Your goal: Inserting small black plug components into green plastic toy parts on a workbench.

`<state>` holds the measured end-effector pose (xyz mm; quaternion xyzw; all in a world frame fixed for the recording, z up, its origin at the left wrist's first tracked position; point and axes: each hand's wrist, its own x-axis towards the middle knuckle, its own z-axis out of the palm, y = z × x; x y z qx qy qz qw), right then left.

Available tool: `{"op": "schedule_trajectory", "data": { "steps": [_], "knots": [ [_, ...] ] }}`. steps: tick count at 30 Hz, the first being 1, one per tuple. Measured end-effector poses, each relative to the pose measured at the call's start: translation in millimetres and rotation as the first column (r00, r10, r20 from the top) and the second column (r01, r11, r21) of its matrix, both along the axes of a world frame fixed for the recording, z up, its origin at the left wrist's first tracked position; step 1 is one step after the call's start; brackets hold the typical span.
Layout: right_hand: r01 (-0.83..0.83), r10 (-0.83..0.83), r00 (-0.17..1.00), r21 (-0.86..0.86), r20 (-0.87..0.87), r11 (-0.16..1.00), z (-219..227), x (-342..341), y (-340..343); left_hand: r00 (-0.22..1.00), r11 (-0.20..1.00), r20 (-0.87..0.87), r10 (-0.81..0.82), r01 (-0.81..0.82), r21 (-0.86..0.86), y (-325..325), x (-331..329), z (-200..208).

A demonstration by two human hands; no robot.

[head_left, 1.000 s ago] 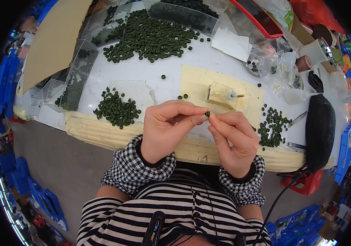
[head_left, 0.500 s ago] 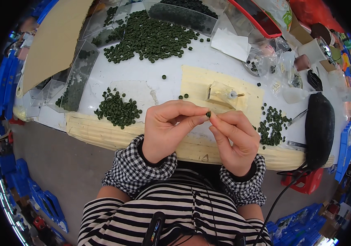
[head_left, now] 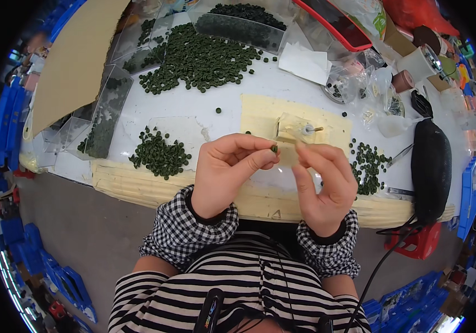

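Note:
My left hand (head_left: 224, 169) pinches a small dark green round piece (head_left: 274, 149) between thumb and fingertips, above the front of the table. Just to the right of it, my right hand (head_left: 329, 186) has its thumb and forefinger apart, and I see nothing between them. The right fingertips are slightly blurred. Beyond the hands stands a block wrapped in yellowish tape (head_left: 293, 126), with a thin brownish pin sticking out of its right side. Similar green pieces lie in a pile (head_left: 160, 154) left of my left hand and in a scatter (head_left: 369, 169) right of my right hand.
A large heap of green pieces (head_left: 193, 58) covers the back left, beside clear plastic trays (head_left: 243, 34) and a cardboard sheet (head_left: 74, 61). White paper (head_left: 304, 62), a red-edged phone (head_left: 338, 25), plastic bags and a black padded bundle (head_left: 432, 166) occupy the right. Tweezers (head_left: 400, 155) lie near it.
My right hand has let go of the green piece and drawn apart to the right. The piece stays in my left fingertips. The whole view has shifted slightly.

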<state>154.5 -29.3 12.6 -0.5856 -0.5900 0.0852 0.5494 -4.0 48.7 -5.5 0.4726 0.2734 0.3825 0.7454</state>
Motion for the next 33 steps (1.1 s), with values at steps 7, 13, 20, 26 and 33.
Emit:
{"op": "schedule_trajectory", "data": {
  "steps": [7, 13, 20, 26, 33],
  "knots": [
    [0.324, -0.301, 0.928, -0.076, 0.22, 0.943, 13.6, 21.2, 13.7, 0.935, 0.894, 0.337, -0.108, 0.24, -0.379, 4.0, -1.3, -8.4],
    [0.308, -0.312, 0.927, 0.055, 0.206, 0.95, 10.6, 21.9, 10.6, 0.896, 0.858, 0.423, -0.136, 0.32, -0.402, 4.1, -4.1, -9.3],
    [-0.027, 0.064, 0.961, 0.139, -0.27, 0.99, 16.5, 4.8, 6.4, 0.871, 0.852, 0.454, -0.19, 0.376, -0.365, 4.2, -0.8, -5.7],
    [-0.162, 0.193, 0.896, 0.11, -0.4, 0.981, 11.9, -1.6, 15.4, 0.876, 0.854, 0.442, -0.193, 0.372, -0.363, 4.1, -0.6, -3.3],
    [-0.177, 0.192, 0.901, 0.077, -0.388, 0.981, 9.0, -1.5, 14.6, 0.885, 0.875, 0.41, -0.223, 0.367, -0.316, 4.2, -1.2, -7.5]
  ]
}}
